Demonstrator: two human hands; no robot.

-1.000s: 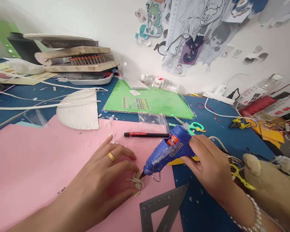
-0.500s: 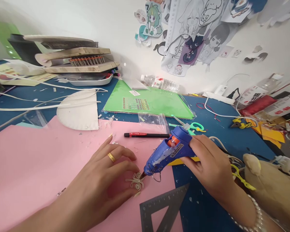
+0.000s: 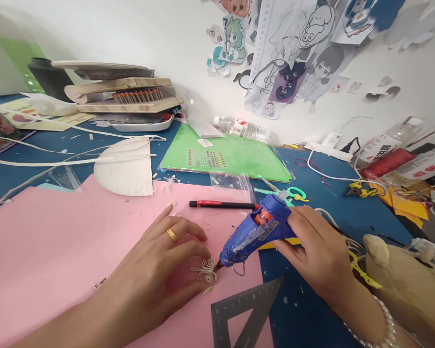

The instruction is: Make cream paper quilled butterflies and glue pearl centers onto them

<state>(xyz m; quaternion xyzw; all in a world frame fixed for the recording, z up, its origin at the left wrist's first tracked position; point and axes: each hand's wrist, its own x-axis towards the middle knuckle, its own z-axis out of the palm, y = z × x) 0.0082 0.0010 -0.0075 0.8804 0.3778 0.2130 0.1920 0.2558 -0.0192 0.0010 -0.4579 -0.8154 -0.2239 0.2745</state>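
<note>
Both of your hands worked on the pink sheet (image 3: 58,241): your right hand (image 3: 313,246) gripped the blue glue gun (image 3: 259,232), fingers closed round its handle, nozzle touching the small curled paper ornament (image 3: 205,271), which your left hand (image 3: 159,270) pinned with spread fingertips; a grey set square (image 3: 246,314) lay just beside

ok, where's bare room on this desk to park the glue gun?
Freest patch: the pink sheet, left of the left hand and below the white half-disc. A narrower blue strip runs between set square and right hand. Crowded: the right edge with pliers and cables, and the back-left stack.
</note>
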